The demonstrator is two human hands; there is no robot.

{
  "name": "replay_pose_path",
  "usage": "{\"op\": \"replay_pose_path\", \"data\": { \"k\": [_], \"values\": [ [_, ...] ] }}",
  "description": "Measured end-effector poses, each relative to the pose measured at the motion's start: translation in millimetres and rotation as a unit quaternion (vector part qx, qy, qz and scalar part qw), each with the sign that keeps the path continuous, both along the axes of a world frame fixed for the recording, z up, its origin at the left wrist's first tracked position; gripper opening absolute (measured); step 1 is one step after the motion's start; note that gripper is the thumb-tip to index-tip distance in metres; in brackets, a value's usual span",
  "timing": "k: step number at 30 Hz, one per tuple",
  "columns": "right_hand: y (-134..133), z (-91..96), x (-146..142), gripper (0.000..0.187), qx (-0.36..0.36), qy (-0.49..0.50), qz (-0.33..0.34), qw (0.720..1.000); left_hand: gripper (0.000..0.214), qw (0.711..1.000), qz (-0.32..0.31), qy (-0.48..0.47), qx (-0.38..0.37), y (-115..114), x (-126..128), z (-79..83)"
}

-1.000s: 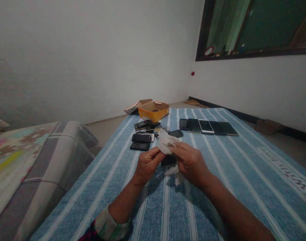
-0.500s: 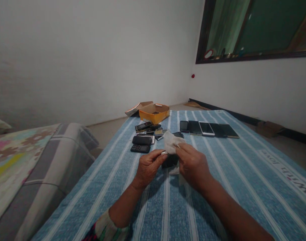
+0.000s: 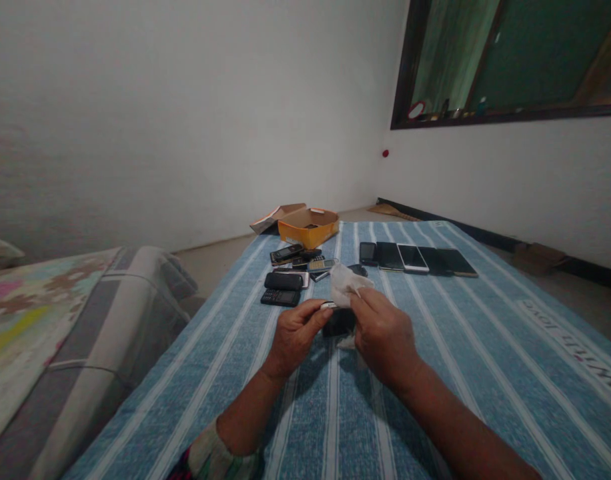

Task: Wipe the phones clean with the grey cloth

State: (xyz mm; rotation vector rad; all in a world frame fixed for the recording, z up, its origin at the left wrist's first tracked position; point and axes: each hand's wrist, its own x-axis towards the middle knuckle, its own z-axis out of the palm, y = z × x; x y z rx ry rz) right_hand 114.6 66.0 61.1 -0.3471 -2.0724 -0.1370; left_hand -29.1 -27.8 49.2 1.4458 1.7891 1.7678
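We count two hands, one dark phone (image 3: pixel 338 323) between them and one white cloth (image 3: pixel 345 283). Five flat phones (image 3: pixel 412 257) lie side by side in a row on the striped sheet (image 3: pixel 485 313), well beyond the right hand (image 3: pixel 384 335). A cluster of keypad phones (image 3: pixel 284 281) lies beyond the left hand (image 3: pixel 295 333); they overlap, so we cannot give an exact count. One orange box (image 3: pixel 308 227) stands open behind the cluster.

The left hand is clenched on one end of the dark phone, thumb on top, over the middle of the sheet. The right hand grasps the white cloth with curled fingers and presses it onto the phone; the cloth's loose end stands up above the fingers.

Lettering (image 3: pixel 568 340) on the sheet reads "With love", upside down to us.
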Motion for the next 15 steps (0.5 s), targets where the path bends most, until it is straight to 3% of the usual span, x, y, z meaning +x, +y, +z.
{"op": "replay_pose_path", "data": {
  "k": [6,12,15],
  "values": [
    [-15,-9.9,-10,0.031,0.047,0.029,0.025,0.998,0.024,1.0,-0.018,0.007,0.018,0,0,-0.5],
    [8,-1.2,3,0.028,-0.034,-0.017,-0.015,0.999,0.023,1.0,0.011,0.008,0.002,1,1,1.2],
    [6,-0.1,3,0.028,-0.032,-0.009,-0.005,0.999,0.023,1.0,0.008,0.0,0.007,1,0,0.8]
  ]
}}
